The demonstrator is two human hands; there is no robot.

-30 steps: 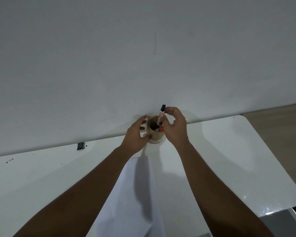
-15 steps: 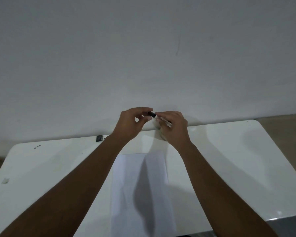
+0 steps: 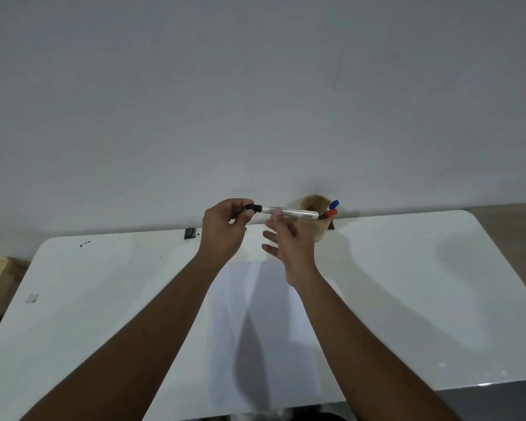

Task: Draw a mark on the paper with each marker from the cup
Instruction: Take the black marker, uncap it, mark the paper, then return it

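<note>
A white marker with a black cap (image 3: 289,211) lies level in the air above the table's far edge. My left hand (image 3: 225,229) pinches its black cap end. My right hand (image 3: 287,238) holds the barrel between thumb and forefinger, with the other fingers spread. Behind my right hand stands a brown cup (image 3: 315,208) against the wall, with a blue-capped marker (image 3: 333,204) and a red-capped marker (image 3: 331,213) sticking out of it. A white sheet of paper (image 3: 264,329) lies on the table under my forearms.
The white table (image 3: 407,284) meets a plain wall at its far edge. A small black clip (image 3: 189,232) sits at that edge left of my hands. A paper scrap (image 3: 32,298) lies near the left edge. Wooden floor shows at the right.
The black-capped marker came out of the cup and now lies level between both hands. My left hand left the cup and took the cap end. The cup is in view again at the right.
</note>
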